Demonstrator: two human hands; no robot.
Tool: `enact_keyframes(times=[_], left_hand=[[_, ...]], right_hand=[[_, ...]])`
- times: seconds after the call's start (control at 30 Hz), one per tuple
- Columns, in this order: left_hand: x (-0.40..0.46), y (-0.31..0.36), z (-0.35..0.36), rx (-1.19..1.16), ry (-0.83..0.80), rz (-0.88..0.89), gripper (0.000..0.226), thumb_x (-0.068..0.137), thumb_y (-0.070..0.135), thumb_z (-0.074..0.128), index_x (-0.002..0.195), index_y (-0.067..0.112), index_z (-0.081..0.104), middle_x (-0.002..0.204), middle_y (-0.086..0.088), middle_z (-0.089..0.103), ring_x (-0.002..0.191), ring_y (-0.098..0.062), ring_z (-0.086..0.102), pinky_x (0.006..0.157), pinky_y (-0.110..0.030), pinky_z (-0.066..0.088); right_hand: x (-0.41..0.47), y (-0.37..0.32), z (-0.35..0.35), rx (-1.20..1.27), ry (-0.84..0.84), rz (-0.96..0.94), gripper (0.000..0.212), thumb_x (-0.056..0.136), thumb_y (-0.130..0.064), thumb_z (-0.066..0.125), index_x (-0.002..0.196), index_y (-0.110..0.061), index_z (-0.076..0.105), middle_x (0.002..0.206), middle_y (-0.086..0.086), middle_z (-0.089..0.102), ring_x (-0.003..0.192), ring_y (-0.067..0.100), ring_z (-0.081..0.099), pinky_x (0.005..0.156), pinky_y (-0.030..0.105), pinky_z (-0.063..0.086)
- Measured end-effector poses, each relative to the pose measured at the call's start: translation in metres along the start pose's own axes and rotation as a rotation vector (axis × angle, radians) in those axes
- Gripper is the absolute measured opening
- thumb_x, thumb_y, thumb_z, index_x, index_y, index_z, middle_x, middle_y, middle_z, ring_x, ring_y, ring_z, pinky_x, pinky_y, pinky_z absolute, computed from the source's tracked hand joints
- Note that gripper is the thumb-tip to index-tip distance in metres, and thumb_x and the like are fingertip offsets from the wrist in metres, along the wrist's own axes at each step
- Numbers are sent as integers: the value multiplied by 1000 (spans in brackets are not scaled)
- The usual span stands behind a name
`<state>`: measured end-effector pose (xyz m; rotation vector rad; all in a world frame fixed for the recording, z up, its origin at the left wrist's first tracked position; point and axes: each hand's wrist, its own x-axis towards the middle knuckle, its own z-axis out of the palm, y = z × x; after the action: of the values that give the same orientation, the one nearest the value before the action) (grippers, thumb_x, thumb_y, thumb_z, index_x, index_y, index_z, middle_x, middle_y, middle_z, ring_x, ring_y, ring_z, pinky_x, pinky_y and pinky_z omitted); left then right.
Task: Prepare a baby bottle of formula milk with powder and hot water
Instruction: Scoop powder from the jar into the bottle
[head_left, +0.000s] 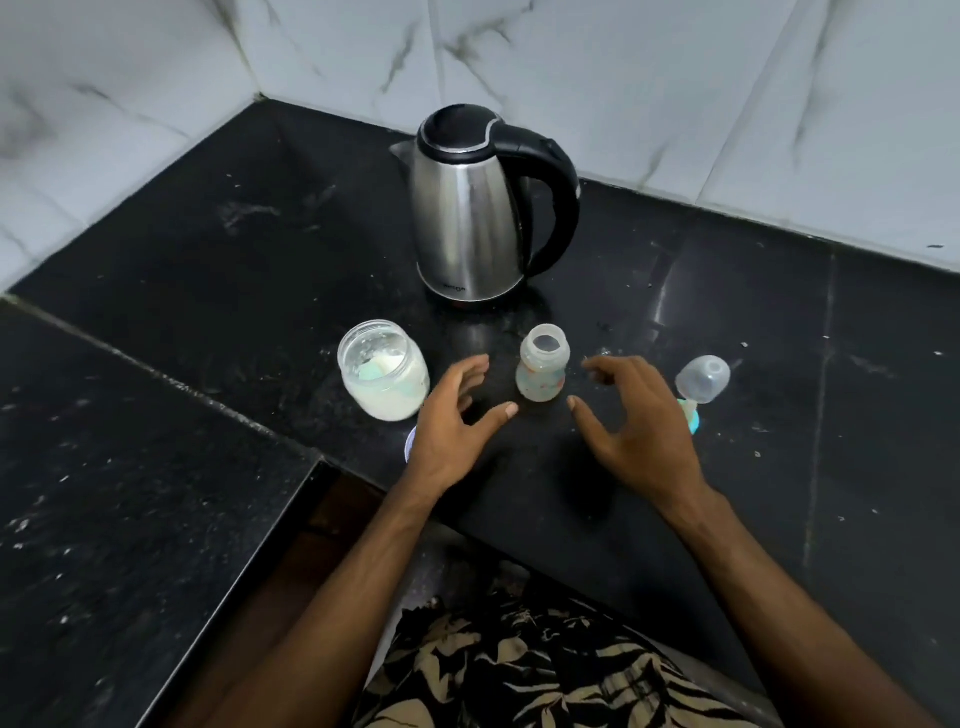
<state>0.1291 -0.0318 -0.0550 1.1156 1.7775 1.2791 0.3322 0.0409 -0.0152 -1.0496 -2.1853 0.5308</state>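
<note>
**Bottle open and waiting, nothing mixed yet**

The bottle (542, 370) stands upright and uncapped in the middle of the counter (208, 249), between the two hands. Whether anything is in it is hard to tell; it looks empty through its cloudy wall. Its teat and dome cap (700, 384) sit apart to the right. The powder jar (383, 370) is just left of the bottle, lid off, about half full of white powder with a pale green scoop lying in it. A bit of what may be the jar's lid (410, 441) peeks out from under the left wrist. The kettle (478, 208) stands on the far side, lid closed, handle to the right.

The left hand (452, 415) hovers near the bottle with fingers spread and loosely bent, holding nothing. The right hand (636, 421) mirrors it on the other side, fingers spread and empty, not touching the bottle.

So the opening steps look done. Scooping powder, pouring hot water, capping and shaking all seem left to do.

The counter is black polished stone, speckled and smeared, set in an L shape in a corner. The walls behind are white marble-look tiles with grey veins.
</note>
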Motion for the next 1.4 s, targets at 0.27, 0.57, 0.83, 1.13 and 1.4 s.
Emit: enact_keyframes(times=[0.27,0.57,0.83,1.13,1.4], left_hand=[[-37,-12,-46,-50,195,-64,19,84,11,78,100,16,68,92,3,74,85,-9,70,81,-23,53],[-30,-12,-90,86,520,7,34,78,26,84,76,14,52,64,5,48,57,-6,43,60,-26,43],[-7,-23,-112,130,212,-17,108,61,49,86,150,30,27,143,3,43,129,-6,46,103,-22,41],[-5,-16,-106,86,147,152,89,69,22,92,143,18,43,137,10,57,127,-10,53,104,-24,44],[-16,-16,-98,96,171,142,94,71,19,91,148,13,38,146,5,49,134,-5,46,106,-16,37]], right_hand=[[17,-49,51,142,-141,-101,26,86,-25,71,110,-18,63,95,-7,61,88,7,56,76,24,48],[57,-90,82,333,-221,-37,17,87,-21,70,103,-22,64,88,-10,65,80,5,60,72,14,45],[93,-108,89,283,-301,-139,11,90,-17,62,98,-19,68,93,-5,68,81,10,63,76,31,53],[115,-134,80,-187,-920,-277,32,99,-17,38,116,-10,64,112,7,68,71,10,61,83,35,49],[126,-150,84,-507,-1054,-333,37,91,-5,47,122,-20,61,107,8,69,47,5,47,80,35,56]])
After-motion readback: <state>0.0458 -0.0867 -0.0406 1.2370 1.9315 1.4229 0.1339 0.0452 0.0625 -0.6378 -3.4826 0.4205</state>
